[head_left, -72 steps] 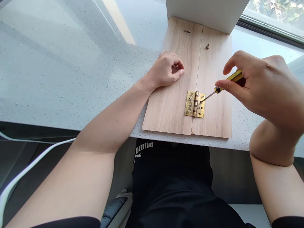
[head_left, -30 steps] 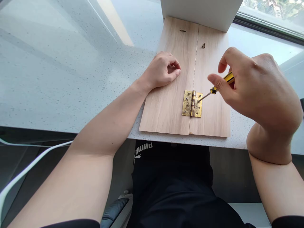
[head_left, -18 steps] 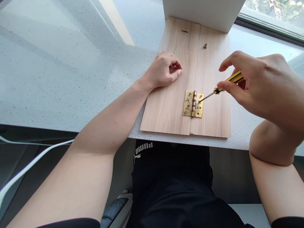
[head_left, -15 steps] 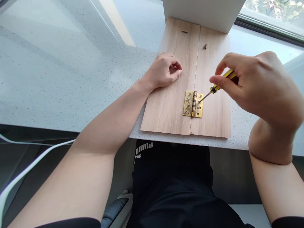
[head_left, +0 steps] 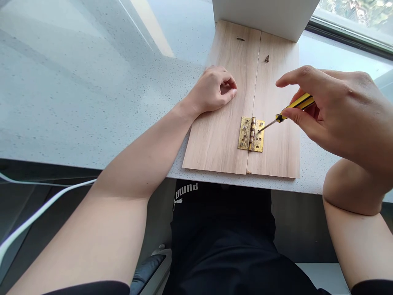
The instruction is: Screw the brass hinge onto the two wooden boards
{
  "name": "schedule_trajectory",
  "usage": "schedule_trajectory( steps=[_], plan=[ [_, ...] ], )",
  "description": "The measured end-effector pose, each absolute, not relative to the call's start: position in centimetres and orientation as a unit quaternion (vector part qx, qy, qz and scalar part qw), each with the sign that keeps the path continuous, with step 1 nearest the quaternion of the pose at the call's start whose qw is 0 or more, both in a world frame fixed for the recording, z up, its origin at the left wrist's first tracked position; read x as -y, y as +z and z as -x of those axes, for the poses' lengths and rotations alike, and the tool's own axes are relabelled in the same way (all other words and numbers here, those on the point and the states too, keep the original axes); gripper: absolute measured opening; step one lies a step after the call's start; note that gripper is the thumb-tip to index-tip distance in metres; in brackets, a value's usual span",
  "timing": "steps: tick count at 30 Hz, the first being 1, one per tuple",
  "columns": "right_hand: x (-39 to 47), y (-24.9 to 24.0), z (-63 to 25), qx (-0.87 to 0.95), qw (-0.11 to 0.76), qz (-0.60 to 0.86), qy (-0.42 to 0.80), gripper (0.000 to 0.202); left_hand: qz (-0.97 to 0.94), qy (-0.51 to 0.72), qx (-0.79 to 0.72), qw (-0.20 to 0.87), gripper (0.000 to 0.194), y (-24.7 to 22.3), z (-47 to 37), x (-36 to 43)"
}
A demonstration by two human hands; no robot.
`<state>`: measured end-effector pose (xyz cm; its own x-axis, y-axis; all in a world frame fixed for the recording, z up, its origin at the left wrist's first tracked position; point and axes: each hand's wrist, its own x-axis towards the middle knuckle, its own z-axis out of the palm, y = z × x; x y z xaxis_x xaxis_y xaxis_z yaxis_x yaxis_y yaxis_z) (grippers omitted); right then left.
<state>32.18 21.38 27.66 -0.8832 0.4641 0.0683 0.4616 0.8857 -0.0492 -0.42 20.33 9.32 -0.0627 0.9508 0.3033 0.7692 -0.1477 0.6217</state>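
My right hand (head_left: 334, 108) grips a yellow and black screwdriver (head_left: 296, 107) between thumb and curled fingers, its index finger lifted off the handle. The thin shaft slants down left, its tip at a screw position on the right leaf of a worn brass hinge (head_left: 251, 134). That hinge lies open across the seam of two light wooden boards (head_left: 215, 147). Several screws show in the left leaf, while some holes in the right leaf look bare. On the left board rests my left hand (head_left: 216, 90), its fingers curled in and the thumb against the index finger; nothing shows in it.
Farther up the boards lie a dark screw (head_left: 267, 59) and another small dark piece (head_left: 240, 39), likely a screw too. A white box-like block (head_left: 260, 14) stands at the far end. The speckled countertop (head_left: 123, 102) ends just below the boards. A white cable (head_left: 46, 211) hangs at left.
My right index finger has lifted and stretched away from the screwdriver handle, and the hand has shifted slightly right. The screwdriver tip stays at the hinge. My left hand keeps its place on the board.
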Motion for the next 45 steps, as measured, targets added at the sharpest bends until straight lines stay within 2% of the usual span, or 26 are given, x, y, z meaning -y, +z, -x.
schedule_trajectory(
  steps=[5, 9, 11, 13, 17, 22, 25, 28, 30, 33, 36, 41, 45],
  plan=[
    [-21.6, 27.3, -31.6, 0.966, 0.036, 0.258, -0.001, 0.041, -0.672, 0.356, -0.634, 0.139, 0.02, 9.3, 0.4, -20.4],
    [-21.3, 26.6, -30.7, 0.942, -0.002, 0.335, -0.036, 0.045, -0.67, 0.342, -0.642, 0.149, 0.031, 9.2, 0.4, -20.3],
    [-21.2, 26.4, -30.7, 0.941, 0.013, 0.335, -0.036, 0.041, -0.667, 0.341, -0.645, 0.151, 0.035, 9.3, 0.3, -20.3],
    [-21.4, 26.4, -31.1, 0.956, 0.035, 0.29, 0.0, 0.033, -0.667, 0.342, -0.644, 0.153, 0.033, 9.3, 0.4, -20.2],
    [-22.0, 26.9, -32.2, 0.973, 0.046, 0.22, 0.055, 0.032, -0.67, 0.348, -0.639, 0.146, 0.022, 9.3, 0.4, -20.3],
    [-22.3, 27.4, -32.2, 0.971, 0.041, 0.234, 0.025, 0.023, -0.673, 0.358, -0.634, 0.132, 0.012, 9.3, 0.4, -20.4],
    [-22.3, 27.3, -31.6, 0.969, 0.035, 0.242, 0.008, 0.021, -0.673, 0.356, -0.635, 0.127, 0.011, 9.2, 0.4, -20.4],
    [-22.2, 26.9, -31.0, 0.961, 0.024, 0.276, -0.001, 0.01, -0.677, 0.353, -0.635, 0.12, 0.011, 9.0, 0.6, -20.4],
    [-21.9, 26.7, -30.8, 0.955, 0.026, 0.297, -0.006, 0.017, -0.678, 0.352, -0.634, 0.118, 0.01, 9.0, 0.6, -20.4],
    [-21.5, 26.5, -31.2, 0.958, 0.051, 0.28, 0.018, 0.01, -0.676, 0.348, -0.637, 0.123, 0.01, 9.2, 0.5, -20.3],
    [-21.5, 26.7, -31.8, 0.97, 0.065, 0.225, 0.068, 0.023, -0.676, 0.337, -0.642, 0.13, 0.013, 9.4, 0.4, -20.2],
    [-21.7, 27.4, -32.3, 0.978, 0.071, 0.19, 0.057, 0.026, -0.682, 0.318, -0.644, 0.138, 0.032, 9.5, 0.4, -20.1],
    [-21.5, 27.8, -31.8, 0.973, 0.031, 0.226, 0.017, 0.02, -0.681, 0.326, -0.641, 0.14, 0.033, 9.5, 0.4, -20.2]
  ],
)
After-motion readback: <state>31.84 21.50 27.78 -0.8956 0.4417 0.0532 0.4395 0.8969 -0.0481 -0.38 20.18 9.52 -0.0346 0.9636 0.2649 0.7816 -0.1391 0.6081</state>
